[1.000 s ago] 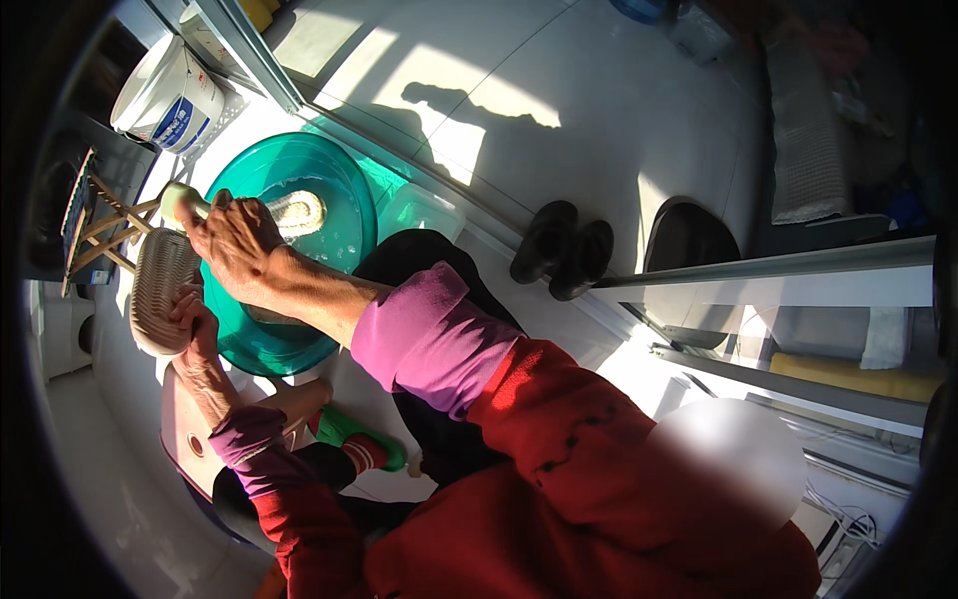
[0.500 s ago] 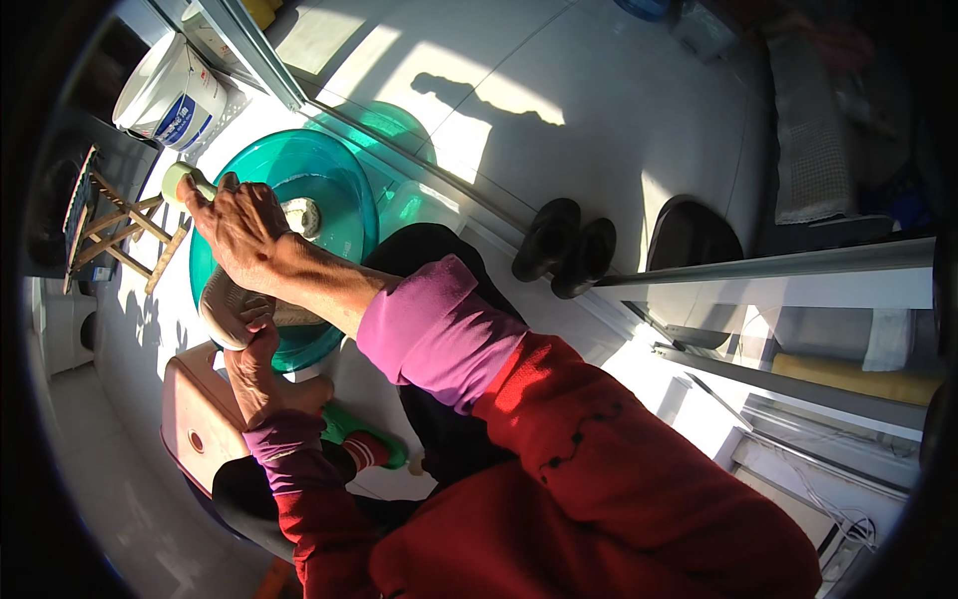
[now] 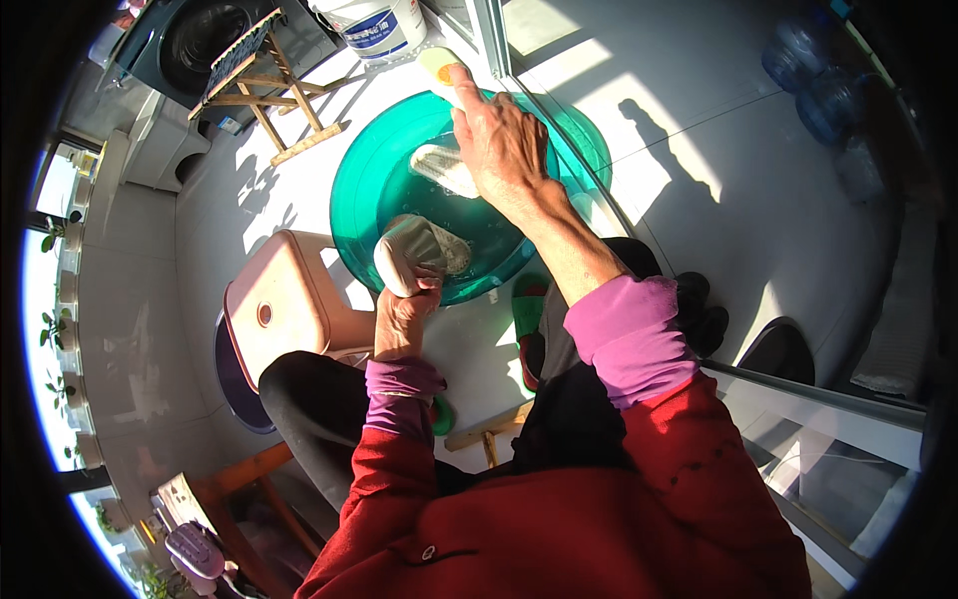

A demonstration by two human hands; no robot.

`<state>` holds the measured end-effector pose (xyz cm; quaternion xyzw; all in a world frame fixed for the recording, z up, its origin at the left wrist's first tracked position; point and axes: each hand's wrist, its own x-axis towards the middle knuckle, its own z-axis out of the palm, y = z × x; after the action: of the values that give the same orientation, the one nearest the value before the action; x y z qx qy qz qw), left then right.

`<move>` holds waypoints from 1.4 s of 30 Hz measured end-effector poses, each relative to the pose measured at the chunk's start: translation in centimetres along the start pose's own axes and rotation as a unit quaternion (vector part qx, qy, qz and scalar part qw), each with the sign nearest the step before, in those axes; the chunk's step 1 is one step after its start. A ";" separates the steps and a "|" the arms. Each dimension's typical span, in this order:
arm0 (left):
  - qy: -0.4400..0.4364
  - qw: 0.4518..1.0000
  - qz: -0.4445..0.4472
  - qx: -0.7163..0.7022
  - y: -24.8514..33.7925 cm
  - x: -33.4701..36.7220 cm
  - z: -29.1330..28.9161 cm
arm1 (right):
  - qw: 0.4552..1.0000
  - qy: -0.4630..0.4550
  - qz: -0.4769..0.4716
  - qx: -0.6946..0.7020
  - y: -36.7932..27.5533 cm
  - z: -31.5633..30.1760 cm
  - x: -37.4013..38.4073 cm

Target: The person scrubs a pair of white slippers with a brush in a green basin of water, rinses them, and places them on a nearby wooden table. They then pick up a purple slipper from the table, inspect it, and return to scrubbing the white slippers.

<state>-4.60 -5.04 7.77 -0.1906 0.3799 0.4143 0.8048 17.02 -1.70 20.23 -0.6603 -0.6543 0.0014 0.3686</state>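
My left hand is closed round the end of a pale, wet shoe, tilted over the near left rim of a green basin. Water stands in the basin, and a second whitish shoe lies partly in it. Above the basin's far right side, my right hand grips a pale green brush with an orange spot near its end. Its bristles are not visible. The brush is apart from the shoe in my left hand.
A pink stool stands left of the basin. Farther back are a folding wooden stool, a white bucket and a washing machine. A sliding door's frame runs along the basin's right, with large water bottles beyond.
The view has swung left, so the basin appears farther right. My right hand with the brush has moved away from the shoe in my left hand, which now shows more fully.
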 end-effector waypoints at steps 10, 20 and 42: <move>-0.419 0.696 0.452 0.369 4.1 -7.6 11.9 | 0.999 0.033 -0.012 -0.015 0.4 0.4 0.2; -0.307 0.931 0.160 0.118 -1.6 -5.3 7.6 | 0.998 0.031 -0.060 0.015 1.1 0.2 0.5; -0.210 0.891 0.353 0.193 -4.6 -5.4 -1.3 | 0.996 0.001 -0.087 -0.014 4.2 3.3 3.1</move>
<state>-3.41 -11.36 11.07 0.2061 0.3169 0.6201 0.6874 19.50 3.15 17.22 -0.6057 -0.7091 -0.0405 0.3587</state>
